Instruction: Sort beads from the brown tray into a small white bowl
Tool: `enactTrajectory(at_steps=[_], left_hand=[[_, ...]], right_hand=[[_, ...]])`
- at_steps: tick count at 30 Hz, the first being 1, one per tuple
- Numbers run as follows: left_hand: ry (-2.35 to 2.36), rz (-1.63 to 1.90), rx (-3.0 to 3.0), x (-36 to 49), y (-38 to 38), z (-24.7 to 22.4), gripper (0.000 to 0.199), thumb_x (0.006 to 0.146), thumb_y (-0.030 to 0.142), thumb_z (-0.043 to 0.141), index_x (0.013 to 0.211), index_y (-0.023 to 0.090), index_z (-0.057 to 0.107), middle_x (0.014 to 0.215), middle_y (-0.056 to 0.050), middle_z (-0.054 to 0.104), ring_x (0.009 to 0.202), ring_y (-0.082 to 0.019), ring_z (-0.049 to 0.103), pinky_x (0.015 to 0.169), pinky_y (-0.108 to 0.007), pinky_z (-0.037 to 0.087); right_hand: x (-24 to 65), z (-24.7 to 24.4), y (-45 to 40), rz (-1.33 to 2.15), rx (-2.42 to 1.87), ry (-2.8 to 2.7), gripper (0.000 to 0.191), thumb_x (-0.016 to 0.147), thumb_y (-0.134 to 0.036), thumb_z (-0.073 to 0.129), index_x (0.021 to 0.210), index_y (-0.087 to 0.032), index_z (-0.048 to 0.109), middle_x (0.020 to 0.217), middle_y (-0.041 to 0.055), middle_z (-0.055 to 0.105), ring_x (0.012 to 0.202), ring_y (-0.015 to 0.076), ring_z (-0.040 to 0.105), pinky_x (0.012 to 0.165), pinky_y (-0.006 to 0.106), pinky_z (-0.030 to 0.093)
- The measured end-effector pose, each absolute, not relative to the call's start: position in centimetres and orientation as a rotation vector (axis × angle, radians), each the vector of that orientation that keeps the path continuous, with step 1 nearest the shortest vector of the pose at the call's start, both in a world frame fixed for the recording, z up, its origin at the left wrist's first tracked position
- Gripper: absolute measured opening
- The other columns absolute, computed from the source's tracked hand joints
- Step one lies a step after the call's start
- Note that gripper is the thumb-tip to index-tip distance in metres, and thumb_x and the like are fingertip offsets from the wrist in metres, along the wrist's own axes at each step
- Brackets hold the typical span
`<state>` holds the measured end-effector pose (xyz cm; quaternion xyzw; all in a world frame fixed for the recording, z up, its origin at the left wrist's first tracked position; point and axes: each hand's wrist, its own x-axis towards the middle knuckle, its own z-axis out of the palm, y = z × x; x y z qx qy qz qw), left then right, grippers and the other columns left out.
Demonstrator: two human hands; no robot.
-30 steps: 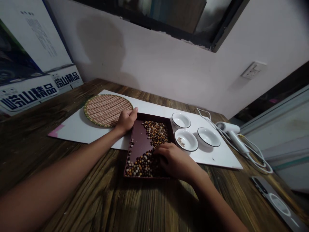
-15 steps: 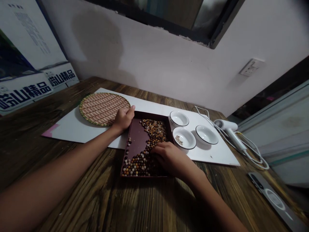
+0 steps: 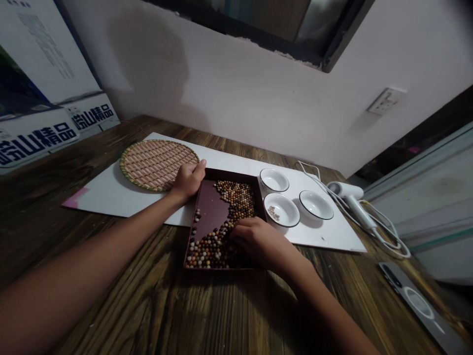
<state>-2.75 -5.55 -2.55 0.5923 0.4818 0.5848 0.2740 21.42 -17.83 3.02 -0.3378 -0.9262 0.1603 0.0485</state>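
Note:
A shallow dark maroon box (image 3: 213, 211) holds many small round beads (image 3: 240, 199) in brown, yellow, white and black. The beads lie along its right side and near edge, leaving bare floor at the left. My left hand (image 3: 188, 180) is closed on the box's far left corner, thumb up on the rim. Over the beads at the right side is my right hand (image 3: 254, 236), fingers curled down among them; the fingertips are hidden. Just right of the box stands a white enamel bowl (image 3: 290, 212) with a few small pale beads inside.
Two more white bowls, a far one (image 3: 274, 179) and a right one (image 3: 316, 204), stand on a white board (image 3: 328, 236). A round woven tray (image 3: 158, 165) lies at left. A hair dryer (image 3: 351, 197) with its cord and a phone (image 3: 417, 301) are at right. A wall closes the back.
Both hands keep nearly the same places, the left on the box corner and the right among the beads. The whole view has shifted very slightly.

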Motion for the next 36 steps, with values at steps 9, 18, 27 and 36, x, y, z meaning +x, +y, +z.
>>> enactTrajectory(at_steps=[9, 18, 27, 36], left_hand=[[1.308, 1.568, 1.591, -2.74, -5.54, -2.55, 0.056, 0.094, 0.051, 0.049, 0.048, 0.02, 0.038, 0.046, 0.002, 0.036, 0.047, -0.01, 0.033, 0.049, -0.028, 0.026], [1.311, 1.576, 1.6, -2.67, -5.61, -2.42, 0.057, 0.093, 0.052, 0.049, 0.048, 0.021, 0.038, 0.046, 0.002, 0.036, 0.046, -0.01, 0.033, 0.049, -0.028, 0.026], [1.325, 1.56, 1.6, -2.66, -5.63, -2.42, 0.054, 0.093, 0.05, 0.048, 0.049, 0.02, 0.039, 0.047, 0.002, 0.036, 0.047, -0.01, 0.033, 0.049, -0.028, 0.027], [1.32, 1.557, 1.597, -2.63, -5.66, -2.44, 0.053, 0.094, 0.047, 0.047, 0.048, 0.021, 0.039, 0.047, 0.002, 0.037, 0.046, -0.01, 0.035, 0.049, -0.028, 0.027]], right_hand=[[21.66, 2.79, -17.73, 0.433, -0.905, -2.876, 0.018, 0.099, -0.011, 0.054, 0.103, -0.018, 0.07, 0.091, 0.0029, 0.067, 0.079, 0.0139, 0.056, 0.073, 0.028, 0.038], [21.59, 2.53, -17.57, 0.358, -0.849, -2.93, 0.019, 0.099, -0.013, 0.055, 0.104, -0.018, 0.072, 0.093, 0.0039, 0.068, 0.079, 0.0159, 0.057, 0.072, 0.029, 0.042], [21.43, 2.35, -17.98, 0.287, -0.879, -2.916, 0.016, 0.098, -0.009, 0.053, 0.096, -0.017, 0.067, 0.092, 0.0043, 0.066, 0.078, 0.0161, 0.056, 0.074, 0.031, 0.042], [22.02, 2.54, -18.25, 0.32, -0.886, -2.711, 0.011, 0.097, -0.01, 0.053, 0.096, -0.017, 0.062, 0.094, 0.005, 0.063, 0.083, 0.0167, 0.055, 0.076, 0.031, 0.043]])
